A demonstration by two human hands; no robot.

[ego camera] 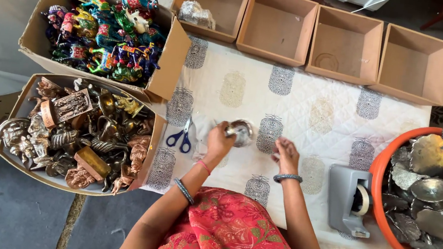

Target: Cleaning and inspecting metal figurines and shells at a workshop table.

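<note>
Left hand [219, 141] grip clenched around a small silver metal dish [242, 132] above the middle of the printed cloth [323, 114], right hand [286, 155] just beside it, fingers curled, grip contents unclear, blue scissors [181, 138] near the cloth's left edge, grey tape dispenser [350, 200] at its right

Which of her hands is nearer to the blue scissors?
The left hand, holding a small silver dish, is just right of the blue scissors. The right hand lies farther off, beyond the dish.

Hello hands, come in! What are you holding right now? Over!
Left hand grips small shiny metal bowl. Right hand pinched shut beside it, contents unclear. Blue scissors lie close left.
</note>
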